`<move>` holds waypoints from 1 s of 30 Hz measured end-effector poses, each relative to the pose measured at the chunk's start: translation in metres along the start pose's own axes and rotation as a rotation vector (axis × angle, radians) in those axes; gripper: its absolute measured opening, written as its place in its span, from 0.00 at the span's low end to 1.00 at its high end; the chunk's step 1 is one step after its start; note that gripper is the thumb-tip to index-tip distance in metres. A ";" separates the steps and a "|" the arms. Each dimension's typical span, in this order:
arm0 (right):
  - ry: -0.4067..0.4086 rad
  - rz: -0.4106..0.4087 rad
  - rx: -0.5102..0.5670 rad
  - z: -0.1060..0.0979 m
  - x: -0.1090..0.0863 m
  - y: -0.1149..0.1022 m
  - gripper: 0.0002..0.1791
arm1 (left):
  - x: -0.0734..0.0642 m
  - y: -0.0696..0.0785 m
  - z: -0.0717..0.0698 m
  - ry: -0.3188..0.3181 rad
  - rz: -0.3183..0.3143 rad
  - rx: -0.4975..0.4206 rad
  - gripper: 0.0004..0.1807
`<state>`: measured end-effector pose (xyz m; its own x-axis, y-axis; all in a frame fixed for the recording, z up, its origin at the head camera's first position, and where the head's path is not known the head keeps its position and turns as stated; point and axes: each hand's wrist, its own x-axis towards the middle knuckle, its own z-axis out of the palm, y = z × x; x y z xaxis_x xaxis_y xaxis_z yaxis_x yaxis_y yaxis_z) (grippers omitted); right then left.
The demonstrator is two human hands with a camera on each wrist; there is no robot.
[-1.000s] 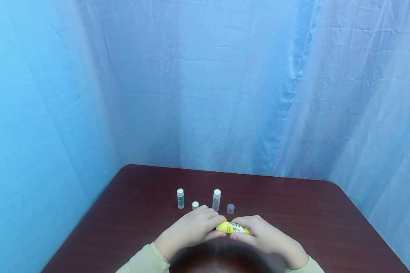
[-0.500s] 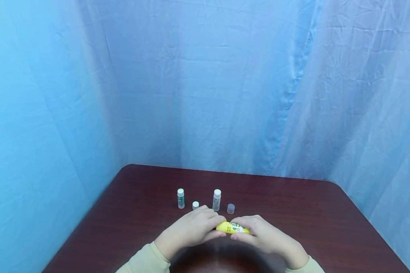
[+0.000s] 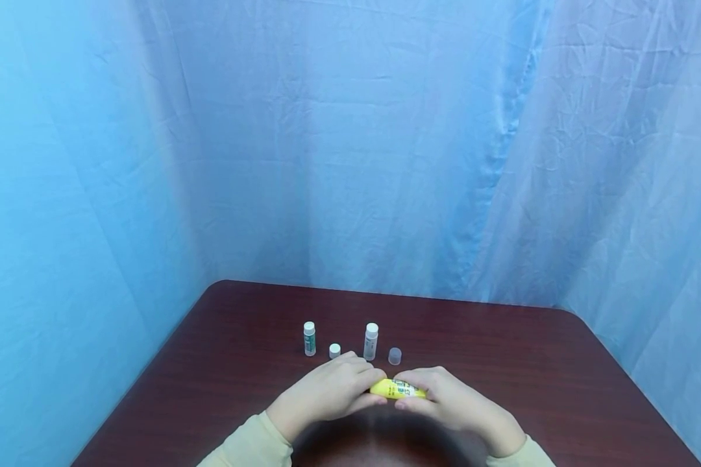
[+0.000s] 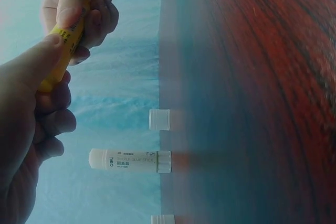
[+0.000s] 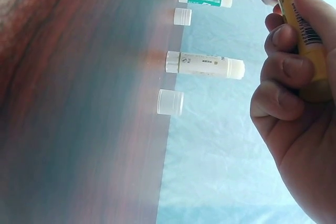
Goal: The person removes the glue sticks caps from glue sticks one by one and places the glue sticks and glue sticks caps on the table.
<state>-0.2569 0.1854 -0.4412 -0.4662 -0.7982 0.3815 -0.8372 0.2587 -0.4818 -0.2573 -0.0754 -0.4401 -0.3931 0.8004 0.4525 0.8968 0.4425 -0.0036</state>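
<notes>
Low in the middle of the head view, both hands hold a yellow glue stick (image 3: 397, 388) with dark print, lying sideways between them above the table. My left hand (image 3: 339, 389) grips its left end between thumb and fingers. The right hand (image 3: 452, 399) has its fingers curled round the other end; a barcode on the yellow barrel (image 5: 307, 32) shows in the right wrist view. Just beyond the hands stands an uncapped white glue stick (image 3: 370, 344), upright. A clear cap (image 3: 394, 356) sits to its right, and a white cap (image 3: 335, 351) stands behind the left hand's knuckles.
A smaller glue stick with a green label (image 3: 309, 340) stands upright at the left of the row. All of these rest on a dark red-brown table (image 3: 257, 311) with rounded far corners. Pale blue curtains (image 3: 350, 162) hang behind and on both sides.
Both hands stay in almost the same place with their hold on the yellow glue stick. The things on the table have not moved.
</notes>
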 end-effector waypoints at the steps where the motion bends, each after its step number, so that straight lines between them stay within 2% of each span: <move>1: 0.000 0.001 0.000 0.000 0.000 0.000 0.08 | 0.000 0.000 0.000 -0.001 0.001 0.000 0.12; 22: 0.003 -0.012 -0.038 0.002 0.000 0.005 0.05 | 0.001 -0.004 -0.001 -0.036 0.011 -0.118 0.12; 30: -0.007 0.013 -0.060 0.003 0.001 0.002 0.07 | 0.000 -0.005 -0.001 -0.046 0.024 -0.155 0.11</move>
<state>-0.2580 0.1838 -0.4439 -0.4752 -0.7984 0.3697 -0.8469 0.3012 -0.4381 -0.2614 -0.0777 -0.4387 -0.3766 0.8295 0.4124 0.9253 0.3580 0.1250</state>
